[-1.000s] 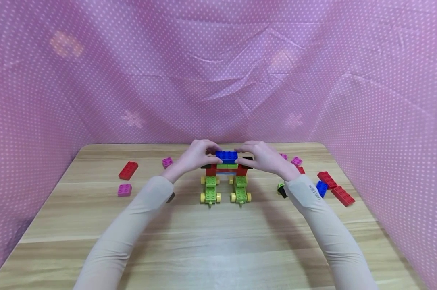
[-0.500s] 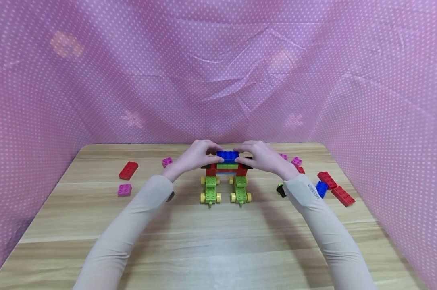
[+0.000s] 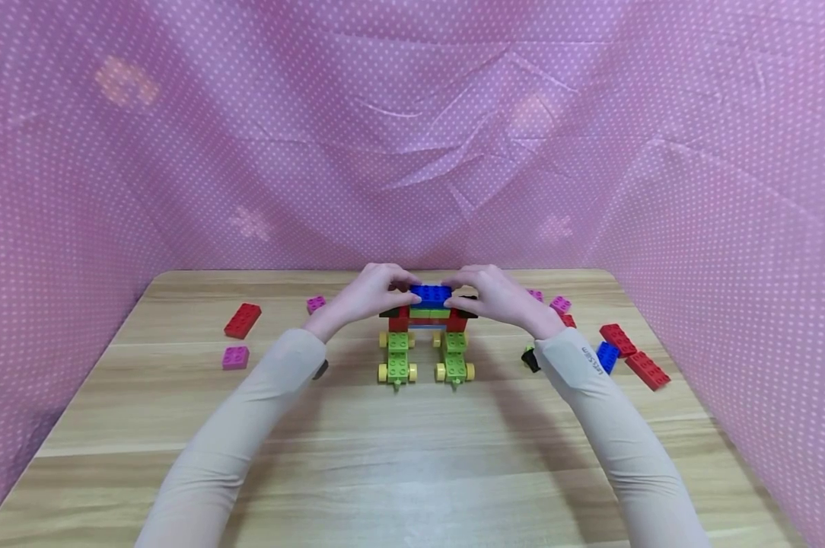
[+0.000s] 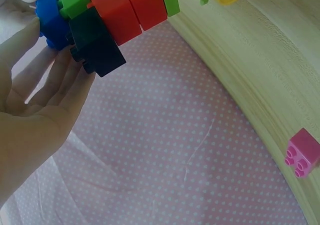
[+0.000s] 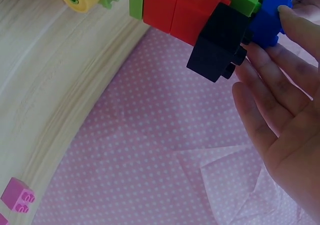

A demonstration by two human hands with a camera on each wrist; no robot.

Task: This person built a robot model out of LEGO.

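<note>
Resting at both ends of the blue brick (image 3: 430, 294), the left hand (image 3: 367, 293) and right hand (image 3: 496, 295) pinch it with curled fingers on top of the brick car (image 3: 426, 339), which stands mid-desk (image 3: 412, 457). It is judged light, stiff and smooth plastic, so it is best taken by its short ends, since the studded joints may pop apart under a crooked press. Small writing on the right sleeve (image 3: 590, 361) is too blurred to read.

Table: light wood table (image 3: 412, 457).
On it: a brick car (image 3: 422, 342), loose red bricks (image 3: 242, 320), pink bricks (image 3: 235, 358), one blue brick (image 3: 606, 356).
</note>
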